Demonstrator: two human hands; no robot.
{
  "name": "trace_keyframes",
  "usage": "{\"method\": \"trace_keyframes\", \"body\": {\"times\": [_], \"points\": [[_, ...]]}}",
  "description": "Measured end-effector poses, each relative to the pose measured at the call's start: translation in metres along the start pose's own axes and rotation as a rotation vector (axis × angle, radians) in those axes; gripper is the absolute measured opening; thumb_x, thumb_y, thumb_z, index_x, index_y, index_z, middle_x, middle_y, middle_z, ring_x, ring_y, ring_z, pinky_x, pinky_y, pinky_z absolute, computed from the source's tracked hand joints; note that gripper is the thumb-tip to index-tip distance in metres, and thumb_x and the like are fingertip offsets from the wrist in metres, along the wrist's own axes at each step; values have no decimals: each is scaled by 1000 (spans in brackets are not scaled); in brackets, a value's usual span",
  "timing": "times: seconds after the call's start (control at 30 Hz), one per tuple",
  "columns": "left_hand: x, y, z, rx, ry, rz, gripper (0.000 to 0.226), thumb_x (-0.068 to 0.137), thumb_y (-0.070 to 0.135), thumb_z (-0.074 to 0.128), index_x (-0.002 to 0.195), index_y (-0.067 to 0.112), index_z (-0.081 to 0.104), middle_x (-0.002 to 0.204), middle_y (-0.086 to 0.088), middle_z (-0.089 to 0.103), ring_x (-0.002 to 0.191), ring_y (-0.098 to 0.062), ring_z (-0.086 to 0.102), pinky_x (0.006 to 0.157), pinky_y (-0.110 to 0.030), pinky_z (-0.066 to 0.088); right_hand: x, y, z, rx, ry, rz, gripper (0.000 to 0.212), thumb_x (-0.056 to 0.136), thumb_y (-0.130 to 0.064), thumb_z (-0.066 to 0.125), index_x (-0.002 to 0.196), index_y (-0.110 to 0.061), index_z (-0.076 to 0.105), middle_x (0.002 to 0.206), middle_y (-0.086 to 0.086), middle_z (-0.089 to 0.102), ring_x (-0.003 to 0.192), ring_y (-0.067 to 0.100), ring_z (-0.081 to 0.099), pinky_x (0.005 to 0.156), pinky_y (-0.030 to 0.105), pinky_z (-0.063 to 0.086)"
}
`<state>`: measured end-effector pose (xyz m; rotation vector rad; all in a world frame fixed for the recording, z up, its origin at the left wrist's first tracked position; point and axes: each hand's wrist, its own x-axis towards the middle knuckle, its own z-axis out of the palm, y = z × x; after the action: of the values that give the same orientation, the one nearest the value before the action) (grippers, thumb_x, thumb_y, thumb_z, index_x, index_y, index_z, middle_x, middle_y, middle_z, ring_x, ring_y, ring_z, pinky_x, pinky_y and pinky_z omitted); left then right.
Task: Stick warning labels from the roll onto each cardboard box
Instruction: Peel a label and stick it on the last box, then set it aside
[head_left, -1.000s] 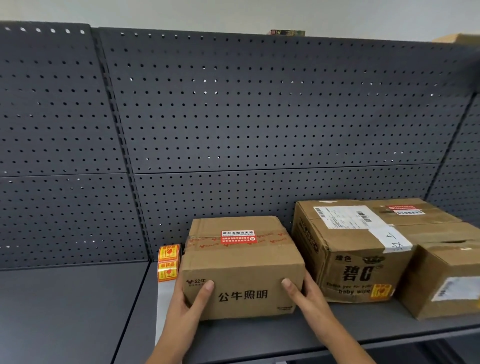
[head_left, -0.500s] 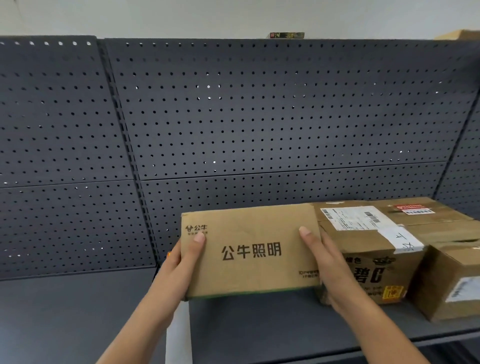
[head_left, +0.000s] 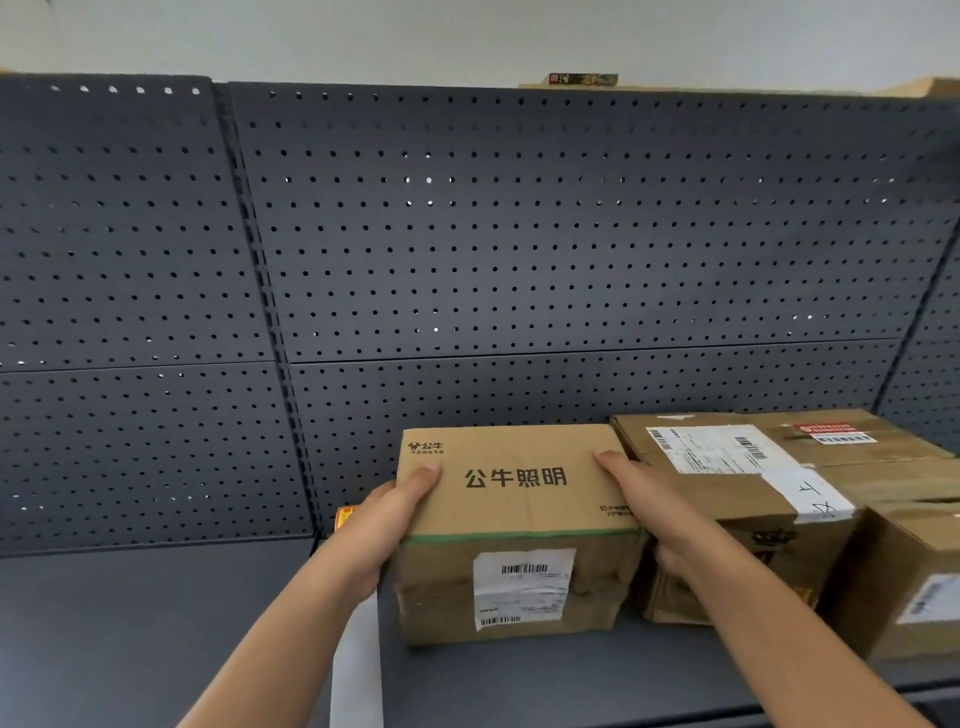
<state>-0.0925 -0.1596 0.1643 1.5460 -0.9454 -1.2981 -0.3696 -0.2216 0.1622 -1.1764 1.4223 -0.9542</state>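
So on the left of the frame it's just the dark shelf (head_left: 156, 623) and the pegboard (head_left: 519, 234) behind it. Then, low and left of centre, a bit of the orange label roll (head_left: 347, 517) pokes out behind the wrist, with its white backing strip (head_left: 358, 670) trailing down toward the bottom edge. The left hand (head_left: 387, 525) is clamped on the left side of the middle box (head_left: 514, 488), thumb lying on the top face. Its fingers run down the side where I can't really see them. That box is bottom centre, printed face up, with a white shipping label (head_left: 522, 587) on the front, and it looks to be sitting on the shelf, or as good as. The right hand (head_left: 649, 514) grips the opposite side the same way, thumb on top, wedged between this box and the big box (head_left: 727, 467) just beside it. The big box has a red sticker (head_left: 831, 432) on its lid, and a third box (head_left: 914, 577) is tucked against it at the lower right edge. My read is that this is the positioning step, since I see no warning label on either face showing. Next, one hand has to let go, reach left for the roll, peel one off the backing and press it flat on that bare top face, while the other steadies the box.
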Motion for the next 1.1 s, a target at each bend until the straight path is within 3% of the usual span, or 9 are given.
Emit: {"method": "trace_keyframes", "body": {"times": [0.17, 0.27, 0.33, 0.57, 0.67, 0.77, 0.9, 1.0, 1.1], "points": [[14, 1, -3, -103, 29, -26, 47, 95, 55, 66, 120, 16, 74, 103, -10, 81, 98, -32, 76, 78, -38, 59, 1, 0, 9, 45, 67, -122, 25, 104, -31, 52, 127, -22, 59, 112, 1, 69, 103, 17, 64, 75, 33, 48], [21, 2, 1, -156, 20, -56, 44, 95, 51, 67, 118, 15, 76, 105, -13, 81, 103, -36, 75, 98, -48, 58, 3, 6, 11, 81, 76, -160, 23, 106, -31, 52, 126, -23, 61, 114, -1, 70, 106, 16, 64, 81, 34, 51], [26, 3, 3, -173, 27, -77, 42, 95, 50, 68, 118, 15, 76, 105, -13, 81, 105, -37, 74, 102, -51, 56, 6, 10, 12, 76, 82, -168, 20, 107, -33, 52, 120, -26, 66, 113, -2, 72, 108, 17, 66, 88, 37, 53], [30, 3, -1, -100, 42, -61, 47, 91, 56, 71, 116, 16, 76, 101, -12, 81, 101, -34, 76, 98, -45, 58, 10, 11, 14, 111, 80, -167, 18, 106, -35, 54, 107, -29, 71, 106, -2, 78, 103, 18, 70, 90, 39, 56], [31, 6, -2, -64, 55, -33, 44, 93, 53, 70, 113, 13, 75, 97, -12, 81, 93, -33, 76, 81, -38, 59, 8, 9, 14, 114, 125, -196, 16, 104, -32, 59, 113, -21, 68, 106, 0, 74, 100, 17, 69, 80, 33, 55], [32, 9, -1, -16, 151, 37, 47, 97, 53, 63, 119, 11, 66, 105, -13, 77, 94, -32, 73, 78, -39, 57, 8, 5, 15, 13, 246, -358, 24, 103, -26, 63, 124, -16, 59, 108, -7, 65, 97, 6, 63, 74, 25, 50], [29, 12, -2, 69, 344, 245, 35, 104, 53, 48, 119, 21, 54, 110, 2, 60, 100, -16, 59, 93, -45, 52, 9, -2, 14, -222, 318, -563, 12, 101, -22, 62, 113, -24, 60, 110, -6, 64, 103, 11, 63, 82, 28, 53], [23, 11, -4, 129, 344, 348, 31, 105, 53, 46, 116, 26, 57, 110, 11, 59, 103, -12, 57, 95, -43, 50, 6, -5, 13, -451, 323, -684, 17, 101, -23, 61, 118, -22, 65, 116, -9, 58, 108, 13, 59, 92, 35, 54], [19, 4, -11, 140, 330, 399, 23, 107, 48, 45, 115, 31, 59, 109, 13, 62, 101, -4, 58, 93, -39, 51, -2, -7, 17, -555, 278, -832, 18, 101, -19, 60, 119, -21, 66, 118, -13, 56, 114, 12, 54, 95, 28, 48]]}}
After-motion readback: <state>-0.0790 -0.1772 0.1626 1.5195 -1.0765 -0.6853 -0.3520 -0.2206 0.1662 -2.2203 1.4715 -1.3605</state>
